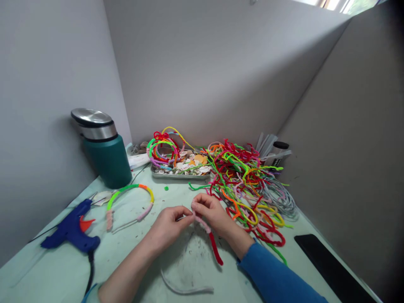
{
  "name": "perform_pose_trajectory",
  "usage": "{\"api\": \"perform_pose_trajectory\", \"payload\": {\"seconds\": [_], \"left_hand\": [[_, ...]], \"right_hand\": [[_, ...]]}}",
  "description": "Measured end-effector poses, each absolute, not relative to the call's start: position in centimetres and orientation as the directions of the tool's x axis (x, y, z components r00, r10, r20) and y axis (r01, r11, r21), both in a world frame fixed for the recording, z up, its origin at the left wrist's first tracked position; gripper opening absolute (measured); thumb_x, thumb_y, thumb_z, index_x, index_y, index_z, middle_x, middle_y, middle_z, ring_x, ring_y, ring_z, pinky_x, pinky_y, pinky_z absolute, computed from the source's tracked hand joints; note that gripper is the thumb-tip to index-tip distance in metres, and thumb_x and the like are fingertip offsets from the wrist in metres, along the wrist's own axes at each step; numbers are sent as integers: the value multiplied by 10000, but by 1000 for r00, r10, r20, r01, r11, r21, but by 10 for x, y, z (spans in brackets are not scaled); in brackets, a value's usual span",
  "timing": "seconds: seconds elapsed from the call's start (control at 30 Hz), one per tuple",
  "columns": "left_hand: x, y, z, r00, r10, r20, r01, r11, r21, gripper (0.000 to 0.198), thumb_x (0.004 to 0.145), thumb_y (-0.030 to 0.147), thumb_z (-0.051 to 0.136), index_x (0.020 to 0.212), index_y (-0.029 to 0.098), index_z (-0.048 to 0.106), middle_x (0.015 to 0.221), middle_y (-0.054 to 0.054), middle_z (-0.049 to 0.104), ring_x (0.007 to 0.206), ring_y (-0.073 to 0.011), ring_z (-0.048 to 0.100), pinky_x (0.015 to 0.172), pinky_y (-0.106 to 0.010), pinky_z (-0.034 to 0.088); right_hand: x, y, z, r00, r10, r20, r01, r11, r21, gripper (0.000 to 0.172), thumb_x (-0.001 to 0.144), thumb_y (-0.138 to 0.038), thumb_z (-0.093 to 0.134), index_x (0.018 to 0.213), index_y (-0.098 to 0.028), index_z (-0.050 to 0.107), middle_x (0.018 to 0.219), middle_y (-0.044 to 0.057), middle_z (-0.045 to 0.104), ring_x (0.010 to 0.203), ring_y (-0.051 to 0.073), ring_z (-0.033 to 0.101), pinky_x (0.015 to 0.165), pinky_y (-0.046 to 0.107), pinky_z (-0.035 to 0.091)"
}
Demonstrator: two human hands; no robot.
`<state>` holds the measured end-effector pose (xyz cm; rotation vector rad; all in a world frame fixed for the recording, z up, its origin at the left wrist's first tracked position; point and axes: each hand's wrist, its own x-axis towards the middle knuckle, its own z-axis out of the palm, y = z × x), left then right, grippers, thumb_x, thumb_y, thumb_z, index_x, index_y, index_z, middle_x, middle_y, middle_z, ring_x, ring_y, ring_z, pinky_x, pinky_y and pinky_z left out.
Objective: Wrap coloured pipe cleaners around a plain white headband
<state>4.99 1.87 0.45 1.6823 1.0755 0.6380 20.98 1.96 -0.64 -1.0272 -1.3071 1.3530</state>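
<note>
Between my two hands, just above the middle of the table, is a pink and red pipe cleaner [216, 249]; its red end hangs down toward me. My left hand [172, 225] pinches it near its upper end with thumb and forefinger. Meeting those fingertips, my right hand [212, 210] is also pinched on the pink part. The exact spot between the fingertips is hidden. To the left lies a headband wrapped in coloured pipe cleaner [130, 189], its grey wire end bare. A short grey wire piece [189, 290] rests on the table in front of me.
A blue hot glue gun [74, 231] lies left, with a green bottle [107, 158] behind it. At the back stands a metal tray [181, 176] of small pieces and rings. A tangled pipe cleaner pile [240, 176] and a black flat object [328, 261] are right.
</note>
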Motion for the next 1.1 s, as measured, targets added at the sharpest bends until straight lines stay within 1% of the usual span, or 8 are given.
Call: {"api": "perform_pose_trajectory", "payload": {"seconds": [0.27,0.43,0.5,0.63,0.67,0.77,0.83,1.1], "left_hand": [[52,16,11,470,883,-5,264,-135,955,265,754,370,548,748,136,672,656,-2,608,599,-123,464,555,-212,322],[53,15,13,460,887,34,186,-134,973,233,757,350,570,722,135,656,697,-26,656,635,-132,526,590,-216,368],[52,16,11,433,900,50,160,-132,978,237,753,366,583,747,135,640,658,-13,637,593,-117,514,551,-206,355],[50,18,7,321,944,72,180,-136,974,286,722,403,624,859,151,629,474,73,462,446,-79,390,445,-188,257],[50,18,8,318,945,76,176,-137,975,287,724,401,622,870,155,642,482,66,479,455,-83,405,451,-190,272],[50,17,13,354,933,69,138,-125,983,250,748,375,596,832,159,691,651,-12,648,597,-129,539,555,-210,381],[50,17,16,358,933,44,135,-99,986,237,752,358,589,804,159,706,723,-36,690,660,-154,575,599,-222,409],[49,21,15,282,958,-55,183,3,983,289,721,413,593,787,157,711,660,-26,683,554,-135,535,484,-208,346]], "right_hand": [[210,21,-11,-263,964,-43,-248,-111,-962,182,706,-257,646,842,-169,563,610,-52,526,476,67,453,446,177,334],[209,20,-11,-296,954,-33,-253,-111,-961,187,723,-309,646,744,-148,554,557,-45,534,432,80,493,422,195,384],[209,21,-12,-294,955,-36,-265,-118,-957,224,719,-342,659,730,-147,548,535,-47,533,420,83,496,419,202,402],[210,23,-18,-339,939,-64,-301,-173,-938,279,723,-402,662,713,-148,548,491,-54,515,406,77,479,429,211,430],[210,23,-19,-357,931,-78,-311,-198,-930,286,725,-409,661,707,-147,547,490,-52,518,406,74,477,433,213,435],[210,23,-22,-414,902,-119,-325,-269,-907,294,731,-412,653,701,-142,543,519,-34,550,403,74,489,427,218,446],[210,23,-22,-439,889,-131,-306,-285,-909,289,730,-407,650,709,-137,548,545,-18,573,399,77,500,413,215,441],[214,26,-18,-348,933,-94,-241,-186,-953,407,802,-515,517,741,-121,599,557,-3,555,444,83,496,435,206,410]]}}
